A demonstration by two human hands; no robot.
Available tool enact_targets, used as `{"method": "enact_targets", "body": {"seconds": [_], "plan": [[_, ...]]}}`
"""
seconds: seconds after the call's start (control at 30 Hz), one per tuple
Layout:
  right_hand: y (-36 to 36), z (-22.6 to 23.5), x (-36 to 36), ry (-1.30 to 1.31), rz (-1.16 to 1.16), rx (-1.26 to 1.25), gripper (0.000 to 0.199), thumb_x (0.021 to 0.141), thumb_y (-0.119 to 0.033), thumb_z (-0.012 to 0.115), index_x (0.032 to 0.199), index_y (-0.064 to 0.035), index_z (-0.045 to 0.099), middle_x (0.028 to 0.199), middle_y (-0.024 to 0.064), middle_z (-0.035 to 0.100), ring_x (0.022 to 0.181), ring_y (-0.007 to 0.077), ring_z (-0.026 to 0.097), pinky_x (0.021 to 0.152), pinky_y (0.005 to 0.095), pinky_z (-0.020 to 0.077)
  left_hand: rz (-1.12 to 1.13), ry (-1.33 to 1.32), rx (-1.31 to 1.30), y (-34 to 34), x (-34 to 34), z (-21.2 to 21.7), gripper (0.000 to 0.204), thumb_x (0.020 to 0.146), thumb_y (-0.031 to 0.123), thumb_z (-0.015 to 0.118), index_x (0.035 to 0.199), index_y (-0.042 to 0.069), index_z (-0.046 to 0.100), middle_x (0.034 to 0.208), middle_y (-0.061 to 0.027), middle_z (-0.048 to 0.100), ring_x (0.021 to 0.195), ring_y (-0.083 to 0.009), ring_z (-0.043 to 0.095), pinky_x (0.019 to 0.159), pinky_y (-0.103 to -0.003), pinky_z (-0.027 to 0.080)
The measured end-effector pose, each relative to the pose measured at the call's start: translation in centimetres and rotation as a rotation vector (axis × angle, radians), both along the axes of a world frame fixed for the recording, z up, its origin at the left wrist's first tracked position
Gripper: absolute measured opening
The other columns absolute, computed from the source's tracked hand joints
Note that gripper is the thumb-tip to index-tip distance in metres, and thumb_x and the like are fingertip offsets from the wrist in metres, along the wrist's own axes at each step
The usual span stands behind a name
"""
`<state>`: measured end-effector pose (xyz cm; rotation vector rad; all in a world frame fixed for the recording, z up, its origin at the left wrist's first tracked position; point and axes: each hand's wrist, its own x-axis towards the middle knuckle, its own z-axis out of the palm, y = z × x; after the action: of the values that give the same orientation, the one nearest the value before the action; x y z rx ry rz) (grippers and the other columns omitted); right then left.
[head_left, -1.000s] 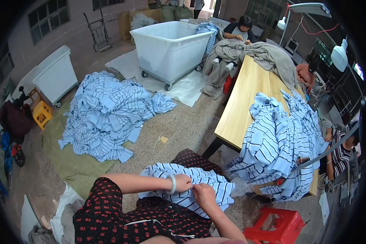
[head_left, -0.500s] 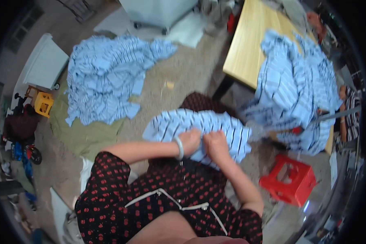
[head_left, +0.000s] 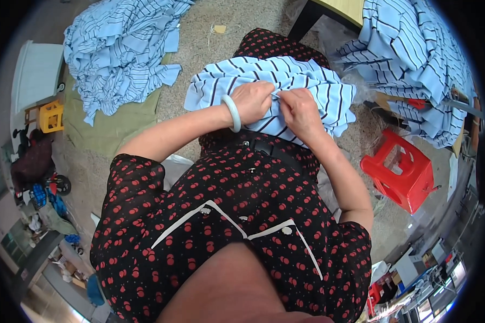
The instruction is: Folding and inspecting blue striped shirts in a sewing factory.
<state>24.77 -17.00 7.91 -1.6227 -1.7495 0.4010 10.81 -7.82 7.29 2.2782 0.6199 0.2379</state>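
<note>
Across my lap lies a light blue garment [head_left: 221,75] with dark and white stripes, bunched in folds. My left hand [head_left: 251,102], below a pale bangle [head_left: 231,113] on the wrist, pinches a bit of its fabric. Close beside it, my right hand [head_left: 303,112] pinches the same cloth, thumb and forefinger pressed together. A small fold of fabric shows between the two sets of fingertips. The garment's exact kind cannot be made out from its folds.
A heap of similar striped cloth [head_left: 118,51] lies on a green sheet [head_left: 121,126] at the far left. More striped garments [head_left: 396,37] hang over the wooden table [head_left: 344,8] on the right. A red plastic stool [head_left: 401,171] lies tipped nearby. A yellow stool [head_left: 51,117] stands left.
The view has tilted downward, so the heap, table and lap sit higher in the picture. Both hands keep their pinch on the garment, close together.
</note>
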Motion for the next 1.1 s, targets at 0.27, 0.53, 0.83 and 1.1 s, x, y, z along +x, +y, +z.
{"method": "enact_targets", "body": {"seconds": [0.27, 0.53, 0.83, 1.1], "plan": [[0.0, 0.1, -0.2, -0.048, -0.011, 0.020, 0.015, 0.070, 0.002, 0.055, 0.085, 0.0000, 0.056, 0.072, 0.0122, 0.055, 0.071, 0.0275, 0.053, 0.071, 0.0341, 0.0404, -0.037, 0.063, -0.350, 1.9, 0.0, -0.1, 0.017, 0.077, 0.014, 0.043, 0.078, 0.000, 0.053, 0.068, -0.0178, 0.054, 0.065, -0.0297, 0.054, 0.060, -0.037, 0.041], [0.3, 1.2, 0.5, -0.023, 0.072, -0.098, 0.016, 0.073, -0.001, 0.055, 0.089, 0.0002, 0.056, 0.079, 0.0145, 0.056, 0.080, 0.0295, 0.052, 0.075, 0.0350, 0.0397, 0.035, 0.153, -0.630, 2.4, 0.2, -0.3, 0.020, 0.076, 0.017, 0.043, 0.074, 0.001, 0.053, 0.067, -0.0185, 0.055, 0.062, -0.0299, 0.053, 0.058, -0.037, 0.040], [0.4, 1.2, 0.2, 0.033, 0.072, -0.035, 0.009, 0.072, 0.000, 0.053, 0.080, 0.0009, 0.056, 0.070, 0.0135, 0.055, 0.071, 0.0272, 0.053, 0.072, 0.0343, 0.0392, -0.064, 0.059, -0.331, 1.9, -0.1, 0.1, 0.016, 0.075, 0.014, 0.041, 0.069, 0.001, 0.049, 0.066, -0.0204, 0.052, 0.064, -0.0358, 0.051, 0.058, -0.042, 0.039], [0.0, 0.7, 0.5, 0.105, 0.077, -0.075, 0.010, 0.072, -0.001, 0.054, 0.081, 0.0000, 0.057, 0.074, 0.0131, 0.057, 0.074, 0.0274, 0.055, 0.072, 0.0339, 0.0413, -0.231, -0.022, -0.220, 2.2, -0.4, 0.4, 0.012, 0.073, 0.010, 0.042, 0.067, 0.000, 0.045, 0.064, -0.0192, 0.049, 0.063, -0.0361, 0.050, 0.056, -0.042, 0.038]]}}
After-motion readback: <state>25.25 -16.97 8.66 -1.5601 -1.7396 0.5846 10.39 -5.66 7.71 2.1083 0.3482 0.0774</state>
